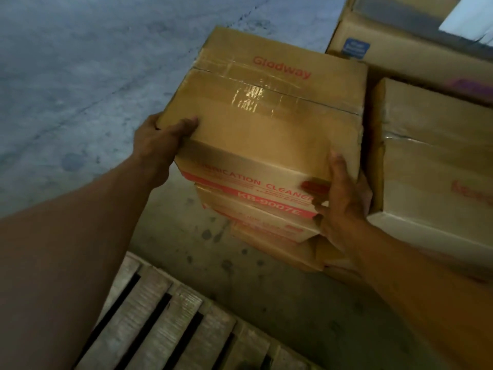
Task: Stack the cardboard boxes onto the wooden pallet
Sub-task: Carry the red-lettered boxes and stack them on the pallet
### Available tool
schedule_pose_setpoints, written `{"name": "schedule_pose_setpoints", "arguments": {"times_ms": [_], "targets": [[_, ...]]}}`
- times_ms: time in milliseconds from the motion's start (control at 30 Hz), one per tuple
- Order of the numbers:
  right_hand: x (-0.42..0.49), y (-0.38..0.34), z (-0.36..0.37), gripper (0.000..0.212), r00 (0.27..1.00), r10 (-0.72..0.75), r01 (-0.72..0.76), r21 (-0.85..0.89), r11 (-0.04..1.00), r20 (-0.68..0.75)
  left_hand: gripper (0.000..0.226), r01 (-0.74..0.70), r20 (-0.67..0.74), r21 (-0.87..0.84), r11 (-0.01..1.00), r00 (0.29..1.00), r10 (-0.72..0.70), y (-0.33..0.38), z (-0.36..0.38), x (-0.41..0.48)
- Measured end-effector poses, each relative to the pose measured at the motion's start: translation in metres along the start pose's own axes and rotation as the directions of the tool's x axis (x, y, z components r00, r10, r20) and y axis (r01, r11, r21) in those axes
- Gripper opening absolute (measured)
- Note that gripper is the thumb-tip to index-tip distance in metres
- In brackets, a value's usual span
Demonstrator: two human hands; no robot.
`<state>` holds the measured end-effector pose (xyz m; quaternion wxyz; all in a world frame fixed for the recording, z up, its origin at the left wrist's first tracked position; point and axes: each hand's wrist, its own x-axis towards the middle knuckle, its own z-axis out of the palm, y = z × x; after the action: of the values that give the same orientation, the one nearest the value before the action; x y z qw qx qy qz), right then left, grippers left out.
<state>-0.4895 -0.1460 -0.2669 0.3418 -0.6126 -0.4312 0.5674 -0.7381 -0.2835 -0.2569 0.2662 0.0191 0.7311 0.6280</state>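
One cardboard box (266,121) sits gripped between left hand (160,140) and right hand (344,201)

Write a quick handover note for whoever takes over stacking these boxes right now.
Left hand grips the top box at its near left corner; right hand holds its near right corner.
That box tops a stack of boxes on the floor, with more boxes to the right.
The pallet lies nearer; its visible slats carry nothing.
Done: nothing seen on it.
Left: move this box, then the rest.
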Motion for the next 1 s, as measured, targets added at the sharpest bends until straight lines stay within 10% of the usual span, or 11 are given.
{"name": "schedule_pose_setpoints", "arguments": {"times_ms": [233,400,533,1000], "targets": [[-0.059,0.001,0.029,0.074,0.97,-0.075,0.111,-0.149,0.983,0.231,0.036,-0.068,-0.101,-0.113,0.991,0.993,0.056,-0.006,-0.109,-0.049],[-0.131,0.0,0.093,0.005,0.867,-0.17,0.237,-0.09,0.967,0.468,0.042,-0.111,-0.278,-0.134,0.985,0.958,0.07,-0.008,-0.23,-0.095],[-0.188,0.009,0.135,0.032,0.726,-0.178,0.309,-0.084,0.947,0.665,0.089,-0.032,-0.399,-0.135,0.99,0.917,-0.025,-0.027,-0.313,-0.142],[-0.21,0.165,0.19,0.012,0.372,0.179,0.437,-0.342,0.832,0.911,0.062,0.133,-0.576,-0.42,0.898,0.726,-0.377,-0.242,-0.34,-0.264]]}}
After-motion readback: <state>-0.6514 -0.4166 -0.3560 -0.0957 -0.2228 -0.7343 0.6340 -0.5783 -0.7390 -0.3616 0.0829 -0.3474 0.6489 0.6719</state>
